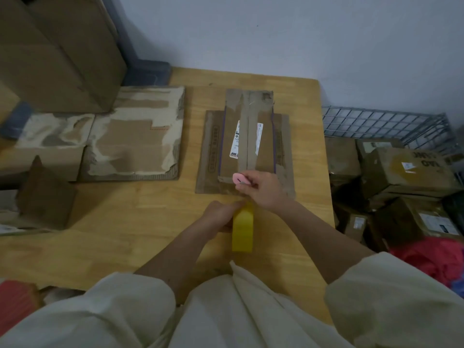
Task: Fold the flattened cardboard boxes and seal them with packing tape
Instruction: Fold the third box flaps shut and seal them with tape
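Note:
A folded brown cardboard box (248, 136) with a white label lies on a flat piece of cardboard (211, 151) in the middle of the wooden table (140, 217). A strip of tape runs along its centre seam. My right hand (263, 189) grips a small pink cutter (238, 178) at the box's near edge. Below it, my left hand (221, 214) holds a roll of yellow packing tape (242, 229) on edge, just above the table. The tape stretches from the roll up towards the box's near end.
Flattened, torn cardboard sheets (135, 136) lie at the left of the table, with a tall box (57, 51) behind them and a small brown box (45, 194) at the left edge. Right of the table stand a wire rack (386, 124) and several taped parcels (401, 177).

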